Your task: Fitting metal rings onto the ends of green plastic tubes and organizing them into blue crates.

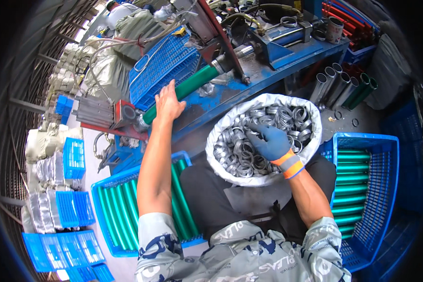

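Note:
A green tube (196, 83) lies across the machine on the blue bench, its ends against metal fittings. My bare left hand (169, 104) is laid over the tube near its left end, fingers on the far side and thumb on the near side. In front of me, a white-lined round container (211, 162) is heaped with grey metal rings (282, 115). My right hand (270, 142), in a blue-grey glove with an orange cuff, reaches into the heap. Its fingers are curled around a ring, partly hidden by the glove.
Blue crates of green tubes stand on my left (96, 207) and right (392, 188). A blue bench (225, 101) runs beyond the container. Several upright metal and green tubes (336, 82) stand at the far right, near loose rings (355, 122) on the floor.

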Action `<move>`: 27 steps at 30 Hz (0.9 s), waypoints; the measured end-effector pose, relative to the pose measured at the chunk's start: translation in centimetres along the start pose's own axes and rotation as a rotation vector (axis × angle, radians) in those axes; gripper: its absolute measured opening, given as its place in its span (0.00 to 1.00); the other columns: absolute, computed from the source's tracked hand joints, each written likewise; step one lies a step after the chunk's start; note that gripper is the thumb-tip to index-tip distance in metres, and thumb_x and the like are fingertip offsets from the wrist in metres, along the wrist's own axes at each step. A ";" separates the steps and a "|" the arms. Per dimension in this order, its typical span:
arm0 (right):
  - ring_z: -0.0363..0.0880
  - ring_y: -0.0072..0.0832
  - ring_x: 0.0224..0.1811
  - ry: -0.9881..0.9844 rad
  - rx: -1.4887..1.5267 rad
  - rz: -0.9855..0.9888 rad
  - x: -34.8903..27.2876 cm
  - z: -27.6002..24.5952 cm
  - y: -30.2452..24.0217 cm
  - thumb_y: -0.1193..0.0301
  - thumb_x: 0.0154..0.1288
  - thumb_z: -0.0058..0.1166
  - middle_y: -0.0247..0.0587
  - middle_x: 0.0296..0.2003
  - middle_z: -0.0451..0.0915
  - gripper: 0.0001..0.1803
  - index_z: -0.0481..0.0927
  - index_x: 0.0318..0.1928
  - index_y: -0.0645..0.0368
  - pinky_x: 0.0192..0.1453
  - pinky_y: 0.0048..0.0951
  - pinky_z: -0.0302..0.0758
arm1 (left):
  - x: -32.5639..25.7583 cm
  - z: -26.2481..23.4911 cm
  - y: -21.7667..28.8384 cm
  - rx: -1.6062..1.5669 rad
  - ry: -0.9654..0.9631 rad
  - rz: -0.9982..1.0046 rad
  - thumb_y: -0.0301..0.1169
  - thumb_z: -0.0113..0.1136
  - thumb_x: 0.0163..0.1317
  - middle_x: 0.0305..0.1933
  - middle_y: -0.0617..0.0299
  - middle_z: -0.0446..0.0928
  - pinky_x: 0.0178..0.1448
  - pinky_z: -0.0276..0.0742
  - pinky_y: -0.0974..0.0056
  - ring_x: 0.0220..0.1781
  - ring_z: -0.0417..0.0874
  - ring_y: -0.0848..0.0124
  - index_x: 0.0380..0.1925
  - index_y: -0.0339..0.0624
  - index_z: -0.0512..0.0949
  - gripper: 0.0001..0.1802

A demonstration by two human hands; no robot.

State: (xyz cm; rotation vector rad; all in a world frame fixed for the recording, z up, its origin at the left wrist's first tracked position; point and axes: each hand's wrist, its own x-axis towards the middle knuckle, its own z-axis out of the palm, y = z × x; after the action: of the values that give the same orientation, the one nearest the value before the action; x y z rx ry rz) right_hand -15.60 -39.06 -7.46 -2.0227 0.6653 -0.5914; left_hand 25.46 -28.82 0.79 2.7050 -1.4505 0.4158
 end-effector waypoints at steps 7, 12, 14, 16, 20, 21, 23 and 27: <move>0.95 0.48 0.47 -0.042 0.016 0.149 0.7 -0.6 -1.4 0.51 0.78 0.65 0.54 0.48 0.93 0.28 0.89 0.71 0.50 0.56 0.45 0.88 | 1.7 2.7 -0.4 0.022 -0.175 -0.038 0.43 0.81 0.62 0.73 0.41 0.81 0.81 0.73 0.38 0.76 0.80 0.40 0.82 0.40 0.69 0.51; 0.94 0.48 0.48 0.081 0.028 0.058 0.9 0.0 0.6 0.50 0.77 0.65 0.52 0.49 0.93 0.27 0.90 0.68 0.51 0.57 0.46 0.88 | 1.2 3.1 0.9 0.040 -0.088 0.002 0.44 0.81 0.62 0.72 0.39 0.80 0.80 0.73 0.39 0.76 0.80 0.40 0.82 0.39 0.68 0.51; 0.94 0.48 0.49 0.048 0.040 0.066 0.8 -0.1 0.5 0.50 0.77 0.65 0.52 0.50 0.94 0.28 0.90 0.69 0.52 0.58 0.45 0.88 | 1.1 3.0 1.0 0.038 -0.086 -0.005 0.43 0.80 0.62 0.72 0.39 0.80 0.81 0.72 0.39 0.76 0.80 0.40 0.82 0.39 0.68 0.51; 0.94 0.48 0.49 0.013 0.052 0.076 0.6 -0.4 0.3 0.50 0.77 0.65 0.52 0.50 0.94 0.29 0.89 0.69 0.52 0.58 0.45 0.88 | 1.2 2.8 0.9 0.035 -0.086 -0.011 0.43 0.80 0.63 0.72 0.39 0.80 0.81 0.72 0.38 0.75 0.80 0.40 0.82 0.39 0.68 0.51; 0.94 0.50 0.54 -0.056 0.129 0.205 0.7 -1.3 -1.0 0.50 0.77 0.65 0.56 0.53 0.93 0.32 0.87 0.72 0.53 0.62 0.45 0.87 | 1.2 2.7 0.8 0.038 -0.094 -0.039 0.42 0.80 0.63 0.75 0.41 0.80 0.83 0.68 0.37 0.79 0.79 0.42 0.84 0.42 0.68 0.51; 0.94 0.51 0.55 -0.053 0.181 0.207 0.7 -1.2 -0.6 0.49 0.77 0.65 0.57 0.54 0.93 0.33 0.87 0.73 0.54 0.64 0.45 0.86 | 1.2 2.7 1.0 0.022 -0.065 -0.026 0.42 0.80 0.63 0.76 0.41 0.80 0.84 0.67 0.36 0.80 0.79 0.43 0.84 0.42 0.69 0.51; 0.94 0.51 0.57 -0.038 0.182 0.140 0.6 -0.5 0.4 0.49 0.77 0.65 0.58 0.54 0.93 0.32 0.87 0.73 0.53 0.65 0.45 0.86 | 1.5 2.9 1.3 0.003 -0.076 -0.020 0.41 0.80 0.63 0.76 0.42 0.80 0.85 0.66 0.36 0.81 0.78 0.43 0.84 0.43 0.69 0.50; 0.94 0.52 0.57 -0.068 0.175 0.015 0.4 -0.6 0.1 0.49 0.77 0.65 0.58 0.54 0.93 0.30 0.89 0.71 0.50 0.64 0.46 0.86 | 1.6 2.6 0.6 -0.026 -0.106 -0.003 0.38 0.81 0.61 0.74 0.43 0.82 0.83 0.67 0.37 0.79 0.80 0.43 0.81 0.42 0.73 0.48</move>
State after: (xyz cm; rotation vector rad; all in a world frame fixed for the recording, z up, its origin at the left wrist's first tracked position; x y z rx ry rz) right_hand -15.68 -39.74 -7.21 -1.8646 0.5678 -0.5503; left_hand 26.36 -30.92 -1.34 2.7473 -1.4659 0.2546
